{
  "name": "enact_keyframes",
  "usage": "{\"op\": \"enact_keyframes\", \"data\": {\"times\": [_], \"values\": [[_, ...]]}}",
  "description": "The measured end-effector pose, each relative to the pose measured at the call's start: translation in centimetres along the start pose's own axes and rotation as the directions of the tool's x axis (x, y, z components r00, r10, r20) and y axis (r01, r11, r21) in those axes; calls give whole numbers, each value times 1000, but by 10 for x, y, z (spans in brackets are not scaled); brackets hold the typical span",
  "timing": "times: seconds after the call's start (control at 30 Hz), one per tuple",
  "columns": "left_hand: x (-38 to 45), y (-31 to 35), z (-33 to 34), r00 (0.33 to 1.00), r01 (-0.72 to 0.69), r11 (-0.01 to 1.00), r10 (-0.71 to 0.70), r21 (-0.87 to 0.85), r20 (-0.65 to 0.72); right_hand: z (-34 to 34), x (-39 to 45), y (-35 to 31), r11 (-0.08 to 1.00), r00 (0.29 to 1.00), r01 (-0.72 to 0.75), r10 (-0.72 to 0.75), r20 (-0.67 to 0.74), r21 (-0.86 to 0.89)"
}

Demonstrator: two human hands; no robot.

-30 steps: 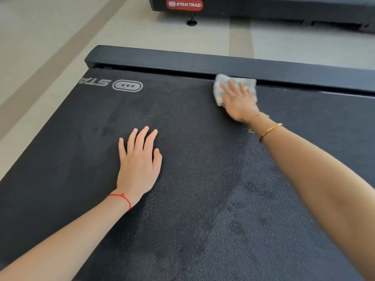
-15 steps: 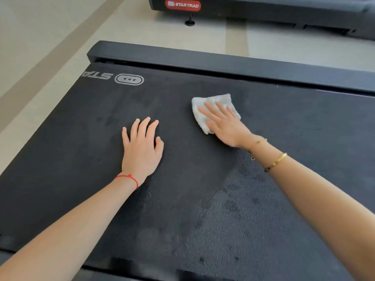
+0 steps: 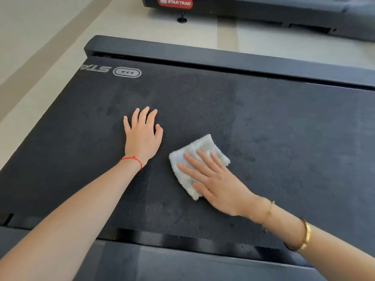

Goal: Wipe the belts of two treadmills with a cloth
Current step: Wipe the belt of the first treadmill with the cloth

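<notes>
Pressing flat, the right hand [image 3: 218, 185] spreads straight fingers over a folded, fluffy white cloth [image 3: 197, 159] on the grainy black treadmill belt [image 3: 284, 128]; left hand [image 3: 143, 136] rests open-palmed just beside it.

A black, finely textured treadmill belt [image 3: 253, 122] fills most of the view, lying flat between a dark side rail along its far edge and another along its near edge, with a white arrow logo and partial lettering printed near its far left corner. A small, fluffy white cloth [image 3: 197, 153], folded into a rough square, lies flat on the belt near the middle, closer to the near edge. A second treadmill [image 3: 263, 11], dark with a red STAR TRAC badge, stands on the floor beyond the far rail.
</notes>
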State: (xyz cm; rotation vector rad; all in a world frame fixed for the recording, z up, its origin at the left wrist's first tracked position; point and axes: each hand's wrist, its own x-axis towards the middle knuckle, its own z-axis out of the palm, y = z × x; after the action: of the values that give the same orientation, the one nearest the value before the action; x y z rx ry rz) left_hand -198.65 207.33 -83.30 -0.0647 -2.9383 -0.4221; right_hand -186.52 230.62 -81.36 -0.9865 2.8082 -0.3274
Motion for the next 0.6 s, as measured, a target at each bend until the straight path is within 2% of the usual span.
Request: {"op": "enact_keyframes", "data": {"times": [0.07, 0.17, 0.23, 0.27, 0.33, 0.4, 0.5, 0.6], "values": [[-1, -1, -1, 1000, -3, 1000, 3, 6, 3, -6, 8, 15, 998, 998, -69, 69, 5, -15], [-4, -1, -2, 1000, 0, 1000, 0, 10, 8, -19, 37, 36, 941, 941, -337, 337, -22, -4], [-4, -1, -3, 1000, -7, 1000, 7, 3, 9, -16, 42, 24, 916, 916, -400, 398, -49, -27], [-4, -1, -3, 1000, -10, 1000, 10, 0, 8, -9, 39, 10, 926, 928, -372, 368, -60, -63], [-4, 0, -4, 1000, -8, 1000, 8, -7, 5, 8, 19, -30, 971, 978, -208, 205, -34, -120], [-4, -1, -3, 1000, -12, 1000, 12, -23, -1, 21, -8, -65, 996, 999, -44, 43, -10, -84], [-4, -3, -3, 1000, -24, 999, 23, -33, -10, 27, -30, -76, 1000, 1000, 22, -22, -14, 15], [-7, -3, -3, 1000, -23, 999, 22, -30, -13, 22, -24, -55, 1000, 999, 11, -12, -33, -15]]}}
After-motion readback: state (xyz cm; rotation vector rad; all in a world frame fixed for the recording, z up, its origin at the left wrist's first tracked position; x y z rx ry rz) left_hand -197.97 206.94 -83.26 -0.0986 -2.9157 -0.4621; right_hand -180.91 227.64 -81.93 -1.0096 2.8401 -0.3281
